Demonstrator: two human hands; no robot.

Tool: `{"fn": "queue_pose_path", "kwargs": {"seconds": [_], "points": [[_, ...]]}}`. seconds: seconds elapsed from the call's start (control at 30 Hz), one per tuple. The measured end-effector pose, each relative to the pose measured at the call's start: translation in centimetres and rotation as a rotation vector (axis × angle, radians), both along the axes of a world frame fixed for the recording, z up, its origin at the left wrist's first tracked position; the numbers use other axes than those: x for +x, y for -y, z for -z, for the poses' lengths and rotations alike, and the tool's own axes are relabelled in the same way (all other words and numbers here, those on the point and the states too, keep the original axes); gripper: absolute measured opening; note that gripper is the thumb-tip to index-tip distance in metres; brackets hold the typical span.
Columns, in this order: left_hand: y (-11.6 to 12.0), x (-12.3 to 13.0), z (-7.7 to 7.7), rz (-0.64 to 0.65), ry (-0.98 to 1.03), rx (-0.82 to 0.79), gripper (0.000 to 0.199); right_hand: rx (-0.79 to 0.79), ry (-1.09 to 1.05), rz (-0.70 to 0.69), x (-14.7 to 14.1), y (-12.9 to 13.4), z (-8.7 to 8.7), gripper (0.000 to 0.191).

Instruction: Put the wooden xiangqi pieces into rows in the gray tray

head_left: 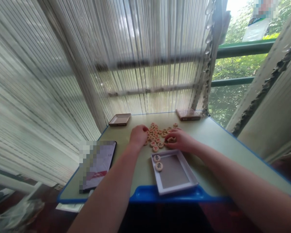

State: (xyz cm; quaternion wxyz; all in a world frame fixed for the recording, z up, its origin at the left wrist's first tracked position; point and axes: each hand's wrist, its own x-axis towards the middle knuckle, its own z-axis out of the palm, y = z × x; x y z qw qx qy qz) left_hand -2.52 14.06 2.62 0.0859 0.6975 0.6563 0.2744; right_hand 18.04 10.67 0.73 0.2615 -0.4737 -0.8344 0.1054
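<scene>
Several round wooden xiangqi pieces [155, 136] with red or dark characters lie in a loose heap mid-table. At the heap's left edge is my left hand [138, 134]. Its fingers are curled beside the outermost pieces, and whatever they hold is hidden. My right hand [181, 139] rests at the heap's right side. Its thumb and fingers are apart, arched around a few dark-marked pieces [171, 139]. In front of the heap sits a shallow white-rimmed box tray [177, 187]. Two dark-marked pieces [158, 166] lie face up in its left corner, one nearer me than the other.
A tablet-like device [103, 165], partly blurred out, lies on the table's left side. One shallow box part [120, 119] stands at the back left, and a flat closed box [188, 114] at the back right. Curtains [145, 58] hang just behind the blue-edged table [215, 129].
</scene>
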Motion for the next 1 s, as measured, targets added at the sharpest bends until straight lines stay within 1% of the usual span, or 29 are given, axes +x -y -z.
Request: {"fn": "queue_pose_path", "kwargs": {"seconds": [0.1, 0.2, 0.27, 0.33, 0.4, 0.47, 0.7, 1.0], "points": [[0.1, 0.0, 0.0, 0.009, -0.024, 0.007, 0.027, 0.011, -0.029, 0.012, 0.0, 0.2, -0.4, 0.020], [0.2, -0.1, -0.1, -0.007, -0.044, 0.114, 0.027, 0.046, -0.054, -0.012, -0.4, 1.3, -1.0, 0.018], [0.3, -0.2, -0.2, -0.012, -0.046, 0.199, 0.028, 0.072, -0.061, -0.087, -1.0, 2.4, -1.4, 0.018], [0.3, -0.2, -0.3, -0.006, -0.054, 0.234, 0.028, 0.098, -0.066, -0.192, -1.6, 3.5, -1.6, 0.018], [0.2, -0.1, -0.2, -0.008, -0.070, 0.229, 0.027, 0.118, -0.065, -0.267, -2.3, 4.4, -1.6, 0.017], [0.2, 0.0, -0.1, -0.016, -0.085, 0.209, 0.027, 0.129, -0.055, -0.294, -2.8, 4.8, -1.5, 0.017], [0.3, 0.3, 0.1, -0.024, -0.115, 0.143, 0.025, 0.112, -0.014, -0.308, -3.2, 4.7, -1.2, 0.016], [0.7, 0.5, -0.4, -0.005, -0.138, 0.157, 0.023, 0.095, -0.009, -0.319, -3.1, 4.8, -1.3, 0.019]]}}
